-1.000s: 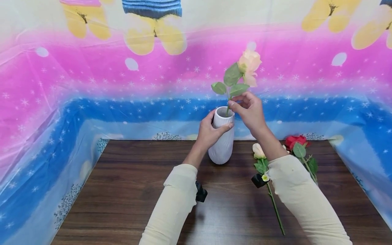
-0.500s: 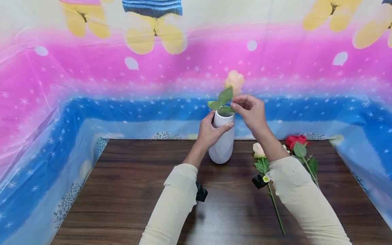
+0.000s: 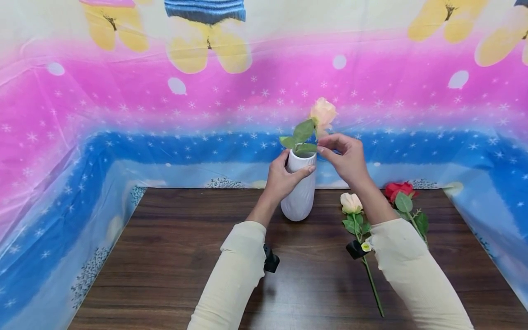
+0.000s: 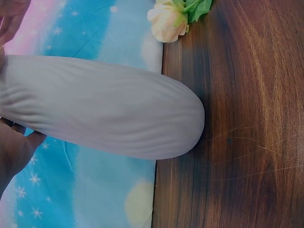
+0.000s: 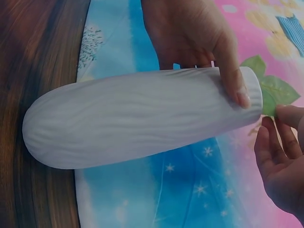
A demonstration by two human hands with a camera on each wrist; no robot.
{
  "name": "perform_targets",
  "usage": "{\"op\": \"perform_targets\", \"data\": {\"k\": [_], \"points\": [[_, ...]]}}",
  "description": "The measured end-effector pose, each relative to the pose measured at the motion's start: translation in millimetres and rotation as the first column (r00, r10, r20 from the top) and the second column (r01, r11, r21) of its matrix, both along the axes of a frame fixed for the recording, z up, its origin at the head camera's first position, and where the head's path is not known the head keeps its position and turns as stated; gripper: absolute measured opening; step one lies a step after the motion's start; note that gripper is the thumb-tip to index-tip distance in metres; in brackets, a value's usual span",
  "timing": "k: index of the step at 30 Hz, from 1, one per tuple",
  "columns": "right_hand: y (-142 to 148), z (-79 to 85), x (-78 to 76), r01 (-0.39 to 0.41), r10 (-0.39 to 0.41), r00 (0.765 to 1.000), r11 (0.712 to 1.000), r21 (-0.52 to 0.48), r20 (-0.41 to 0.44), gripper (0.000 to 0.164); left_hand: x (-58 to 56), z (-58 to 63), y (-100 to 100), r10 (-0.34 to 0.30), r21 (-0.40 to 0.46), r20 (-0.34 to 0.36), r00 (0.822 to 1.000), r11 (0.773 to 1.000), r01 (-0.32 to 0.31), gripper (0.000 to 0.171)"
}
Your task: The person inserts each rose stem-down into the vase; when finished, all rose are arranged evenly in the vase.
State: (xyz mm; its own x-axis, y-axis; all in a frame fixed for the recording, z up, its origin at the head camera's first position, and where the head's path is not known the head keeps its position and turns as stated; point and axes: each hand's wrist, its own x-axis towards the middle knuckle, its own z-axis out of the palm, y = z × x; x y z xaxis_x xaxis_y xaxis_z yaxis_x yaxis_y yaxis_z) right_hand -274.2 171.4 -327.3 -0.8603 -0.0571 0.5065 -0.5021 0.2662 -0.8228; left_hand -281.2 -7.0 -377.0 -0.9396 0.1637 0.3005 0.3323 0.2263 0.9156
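A white ribbed vase (image 3: 298, 197) stands upright on the dark wooden table. My left hand (image 3: 284, 176) grips it just below the rim, thumb across the front, as the right wrist view also shows. In the vase's mouth stands a peach rose (image 3: 323, 112), its green leaves (image 3: 304, 130) resting just above the rim and its lower stem hidden inside. My right hand (image 3: 345, 156) is right of the rim, thumb and forefinger pinching the edge of a leaf (image 5: 270, 102) of this rose.
On the table (image 3: 198, 256), right of the vase, lies a second peach rose (image 3: 351, 204) with a long stem. Farther right lies a red rose (image 3: 400, 191), partly behind the right arm. A printed cloth backdrop (image 3: 198, 151) rises behind the table.
The peach rose has sunk into the vase until its leaves sit at the rim. Its bloom then leaned slightly right, and my right hand shifted a little right and down. The left hand stayed put.
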Motion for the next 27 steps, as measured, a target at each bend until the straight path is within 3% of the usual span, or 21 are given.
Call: {"op": "perform_targets", "data": {"k": [7, 11, 13, 16, 27], "points": [[9, -4.7, 6.7, -0.010, 0.011, 1.000, 0.998, -0.066, 0.010, 0.020, 0.5, 1.0, 0, 0.005, -0.001, 0.007, 1.000, 1.000, -0.005, 0.059], [15, -9.1, 12.4, -0.017, 0.025, 0.998, 0.991, -0.135, 0.058, 0.010, 0.2, 1.1, 0, 0.011, -0.006, 0.011, 1.000, 1.000, -0.010, 0.060], [19, -11.2, 15.8, -0.016, 0.031, 0.996, 0.987, -0.162, 0.085, 0.015, 0.0, 1.0, 0, 0.015, -0.007, 0.016, 1.000, 1.000, -0.015, 0.061], [26, -14.1, 21.8, -0.012, 0.031, 0.994, 0.986, -0.168, 0.109, 0.020, -0.2, 0.8, 1, 0.022, -0.012, 0.023, 0.999, 1.000, -0.022, 0.062], [56, -33.8, 40.1, -0.027, 0.067, 0.981, 0.976, -0.215, 0.184, 0.014, 1.1, 1.3, 1, 0.028, -0.017, 0.034, 0.999, 0.999, -0.027, 0.065]]}}
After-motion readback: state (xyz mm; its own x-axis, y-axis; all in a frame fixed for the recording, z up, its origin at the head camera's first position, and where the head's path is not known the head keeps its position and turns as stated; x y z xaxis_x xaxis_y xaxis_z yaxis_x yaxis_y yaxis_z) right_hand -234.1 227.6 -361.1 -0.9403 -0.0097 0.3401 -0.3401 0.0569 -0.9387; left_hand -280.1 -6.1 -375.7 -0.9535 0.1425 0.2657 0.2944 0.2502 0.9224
